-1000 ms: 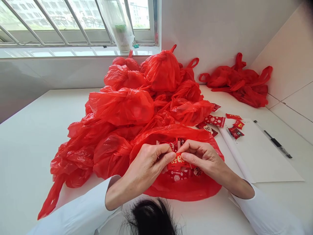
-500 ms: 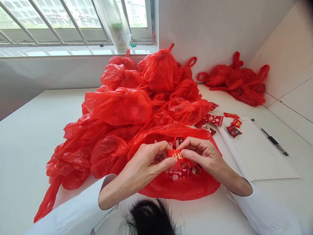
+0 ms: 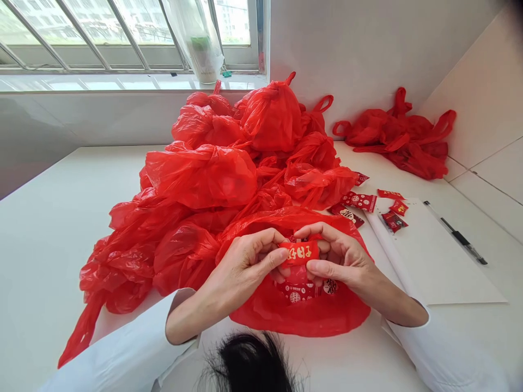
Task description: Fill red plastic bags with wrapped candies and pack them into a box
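The fingers cover much of the wrapped packets (image 3: 296, 292) inside the open red bag (image 3: 302, 321), whose left side disappears behind the left wrist. Taking the small red packet (image 3: 302, 252) as the clock's centre, dark hair (image 3: 253, 362) blocks the table between 6 and 7 o'clock, and both white sleeves (image 3: 131, 348) run off the lower edge. The white table (image 3: 44, 234) carries a pile of red bags (image 3: 200, 174) toward 10 o'clock and slack red bags (image 3: 400, 133) between 1 and 2. White paper (image 3: 449, 272) and a black pen (image 3: 455, 233) lie around 3. A barred window (image 3: 122, 32) stands at 11.

The small red packet, gold-lettered, is above the open bag's mouth. The left hand (image 3: 249, 261) pinches its left end between thumb and forefinger. The right hand (image 3: 347, 261) curls at its right end, thumb and forefinger apart; it seems to touch the packet, but whether it grips cannot be told.
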{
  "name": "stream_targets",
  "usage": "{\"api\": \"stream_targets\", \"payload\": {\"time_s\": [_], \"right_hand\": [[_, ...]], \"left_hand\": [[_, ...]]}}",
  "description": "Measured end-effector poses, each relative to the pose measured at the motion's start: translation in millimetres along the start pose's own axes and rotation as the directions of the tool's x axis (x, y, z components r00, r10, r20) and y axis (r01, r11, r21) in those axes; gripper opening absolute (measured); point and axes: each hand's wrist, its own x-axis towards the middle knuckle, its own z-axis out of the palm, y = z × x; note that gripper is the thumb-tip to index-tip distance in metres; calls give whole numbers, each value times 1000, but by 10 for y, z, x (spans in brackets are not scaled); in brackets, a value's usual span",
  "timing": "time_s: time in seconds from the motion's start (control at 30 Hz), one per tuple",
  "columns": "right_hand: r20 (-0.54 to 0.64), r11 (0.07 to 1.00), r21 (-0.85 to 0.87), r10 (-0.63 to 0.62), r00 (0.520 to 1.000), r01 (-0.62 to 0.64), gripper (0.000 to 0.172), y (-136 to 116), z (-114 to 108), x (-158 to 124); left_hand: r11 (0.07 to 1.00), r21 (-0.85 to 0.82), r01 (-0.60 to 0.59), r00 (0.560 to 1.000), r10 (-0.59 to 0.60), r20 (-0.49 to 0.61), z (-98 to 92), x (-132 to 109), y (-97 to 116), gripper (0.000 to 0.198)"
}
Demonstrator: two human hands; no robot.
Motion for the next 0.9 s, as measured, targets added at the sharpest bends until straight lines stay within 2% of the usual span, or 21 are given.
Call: {"api": "stream_targets", "payload": {"time_s": [0.27, 0.73, 0.8, 0.9], "right_hand": [[3, 1000, 4, 13, 1000, -13, 37, 37, -20, -7], [-4, 998, 26, 64, 998, -64, 38, 25, -29, -21], [-16, 998, 24, 52, 998, -52, 40, 21, -35, -12], [-83, 1000, -17, 10, 997, -12, 42, 4, -46, 6]], "left_hand": [[991, 127, -36, 999, 38, -18, -11, -48, 15, 22], [975, 215, -52, 998, 59, -28, -3, -30, 28, 20], [956, 287, -62, 996, 76, -38, 1, -37, 29, 20], [869, 485, -100, 988, 145, -57, 13, -46, 10, 16]]}}
